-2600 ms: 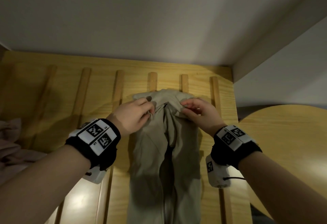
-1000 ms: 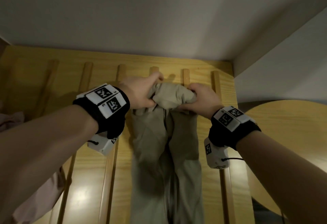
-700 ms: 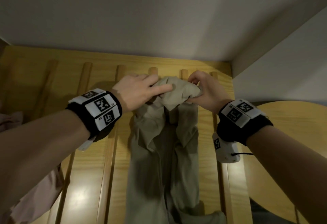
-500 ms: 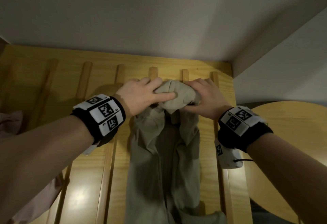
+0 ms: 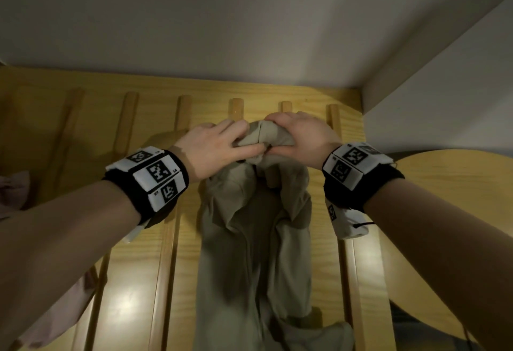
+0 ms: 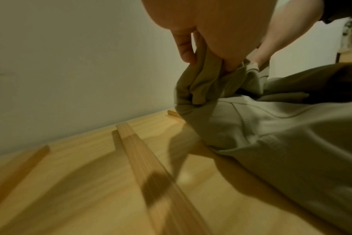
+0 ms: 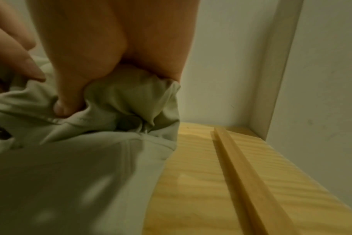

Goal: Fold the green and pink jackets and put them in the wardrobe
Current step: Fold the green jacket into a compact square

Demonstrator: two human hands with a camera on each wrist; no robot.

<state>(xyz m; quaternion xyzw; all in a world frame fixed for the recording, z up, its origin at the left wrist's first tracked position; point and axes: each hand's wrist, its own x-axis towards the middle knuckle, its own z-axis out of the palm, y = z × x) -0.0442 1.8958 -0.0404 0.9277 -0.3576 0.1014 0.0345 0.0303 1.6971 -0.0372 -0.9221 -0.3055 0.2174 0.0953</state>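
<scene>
The pale green jacket (image 5: 255, 253) lies lengthwise on a slatted wooden board (image 5: 133, 281), its far end bunched into a lump near the wall. My left hand (image 5: 219, 148) grips the left side of that lump, fingers curled into the cloth (image 6: 199, 82). My right hand (image 5: 299, 137) grips the right side, thumb pressed into the fabric (image 7: 119, 98). The two hands nearly touch over the lump, which is lifted slightly off the board. The pink jacket (image 5: 50, 314) shows at the left edge, mostly hidden by my left forearm.
A white wall (image 5: 222, 23) rises just behind the board, and a white corner post (image 7: 271, 63) stands at the right. A rounded wooden panel (image 5: 444, 212) sits to the right of the board. Raised slats (image 6: 151, 167) run along the board.
Both hands have moved from pinching the collar to bunching the jacket's top end into a lump and pushing it toward the wall; more of the jacket's lower end has slid into view.
</scene>
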